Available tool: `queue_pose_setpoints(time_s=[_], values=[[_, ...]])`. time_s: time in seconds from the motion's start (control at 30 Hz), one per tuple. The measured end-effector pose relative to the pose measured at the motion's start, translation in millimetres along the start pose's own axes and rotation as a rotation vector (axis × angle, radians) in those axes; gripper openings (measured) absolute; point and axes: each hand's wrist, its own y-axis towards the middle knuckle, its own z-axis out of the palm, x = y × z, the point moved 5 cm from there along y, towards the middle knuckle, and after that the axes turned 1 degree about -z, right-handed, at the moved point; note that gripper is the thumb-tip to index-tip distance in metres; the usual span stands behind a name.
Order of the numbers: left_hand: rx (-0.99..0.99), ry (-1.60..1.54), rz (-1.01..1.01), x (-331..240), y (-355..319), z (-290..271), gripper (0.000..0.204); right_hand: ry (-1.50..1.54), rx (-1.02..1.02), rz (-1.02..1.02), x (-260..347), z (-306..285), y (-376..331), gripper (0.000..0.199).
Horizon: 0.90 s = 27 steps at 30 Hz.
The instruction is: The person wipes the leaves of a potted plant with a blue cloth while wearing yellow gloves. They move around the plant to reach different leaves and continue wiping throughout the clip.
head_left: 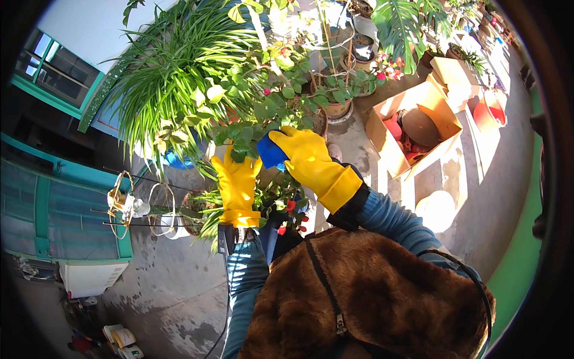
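Note:
Both of my hands wear yellow rubber gloves among the leaves of a green potted plant. My right hand is closed on a blue cloth, held close against the plant's lower leaves. Just left of it, my left hand reaches up under the foliage with its fingers apart. Some of its fingertips are covered by leaves, so whether it touches one I cannot tell. Red flowers on a leafy plant show below, between my forearms.
A large spider plant spreads at the far left. An open cardboard box with pots inside sits on the right, beside a red bucket. Wire hoops stick out at the left. A cable runs along my left forearm.

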Motion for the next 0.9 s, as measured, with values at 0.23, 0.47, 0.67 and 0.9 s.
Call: queue_pose_setpoints(time_s=[0.23, 0.47, 0.67, 0.9], values=[[0.103, 0.951, 0.168, -4.2, 9.3, -0.2, 0.086, -0.085, 0.008, -0.025, 12.7, 26.1, 25.0, 0.036], [0.195, -0.006, -0.081, 8.3, 1.2, -8.0, 0.066, -0.004, 0.048, -0.172, 16.0, 47.0, 18.8, 0.023], [0.023, 0.458, -0.005, 1.5, 5.9, -33.3, 0.085, 0.15, 0.065, -0.356, 11.7, 40.3, 7.8, 0.018], [0.199, -0.4, -0.224, 5.4, -0.2, -8.7, 0.083, 0.16, 0.078, -0.256, -2.0, 26.6, 2.1, 0.016]])
